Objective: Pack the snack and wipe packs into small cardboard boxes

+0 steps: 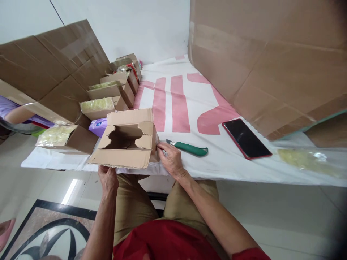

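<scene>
An opened cardboard box (129, 157) stands at the table's front edge, its flaps spread and its dark inside showing. My left hand (107, 178) is closed on the near side of this box, with its fingertips hidden under the front flap. At the box's right side, my right hand (171, 159) has its thumb and fingers pinched together against the cardboard edge. Just beyond the right hand lies a green-handled knife (191, 148), its short blade pointing left toward the box. A purple packet (98, 127) sits behind the box on the left.
Several small cardboard boxes (108, 91) line the left side, one box (81, 141) nearer the front. Large cardboard sheets rise at left (54, 61) and right (271, 61). A phone (246, 139) and clear plastic (306, 161) lie right on the white cloth (230, 169). Another person's arm (18, 114) shows far left.
</scene>
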A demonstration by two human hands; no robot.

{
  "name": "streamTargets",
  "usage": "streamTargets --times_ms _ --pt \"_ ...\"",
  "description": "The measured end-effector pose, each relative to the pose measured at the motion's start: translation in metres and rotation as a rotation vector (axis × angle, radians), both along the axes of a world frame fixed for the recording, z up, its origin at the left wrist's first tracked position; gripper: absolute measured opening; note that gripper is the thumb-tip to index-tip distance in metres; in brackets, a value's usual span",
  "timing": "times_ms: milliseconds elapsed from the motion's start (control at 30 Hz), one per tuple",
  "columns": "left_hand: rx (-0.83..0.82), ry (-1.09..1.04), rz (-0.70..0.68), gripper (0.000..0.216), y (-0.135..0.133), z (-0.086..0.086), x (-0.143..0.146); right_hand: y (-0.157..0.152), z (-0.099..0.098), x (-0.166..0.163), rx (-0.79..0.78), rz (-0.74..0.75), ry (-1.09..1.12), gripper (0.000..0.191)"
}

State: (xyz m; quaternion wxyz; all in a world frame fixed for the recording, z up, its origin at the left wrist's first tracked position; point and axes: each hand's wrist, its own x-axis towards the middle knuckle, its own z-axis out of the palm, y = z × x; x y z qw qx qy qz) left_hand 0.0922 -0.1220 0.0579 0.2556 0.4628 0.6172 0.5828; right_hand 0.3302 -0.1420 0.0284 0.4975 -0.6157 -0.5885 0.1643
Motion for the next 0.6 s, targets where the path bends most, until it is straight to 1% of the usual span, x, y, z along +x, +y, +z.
streamTargets --times_ms 100,267,400,500,600 --pt "-0.007 -0.013 0.018 0.038 0.001 -0.001 0.000 0.001 -0.002 0.002 0.011 0.003 -0.009 0.031" --pt "-0.002 -0.025 0.003 0.041 -0.001 0.000 0.000 -0.003 -0.007 0.005 0.032 0.042 -0.040 0.026" --pt "-0.023 -0.012 0.003 0.040 -0.002 0.000 -0.001 0.000 -0.007 0.002 0.062 0.013 -0.067 0.027" --pt "0.008 -0.066 0.000 0.042 0.000 -0.004 -0.001 0.003 -0.008 0.000 0.101 -0.023 -0.053 0.028" --pt "0.025 -0.123 -0.017 0.043 0.002 -0.009 -0.002 0.003 -0.013 0.002 0.154 -0.021 -0.027 0.027"
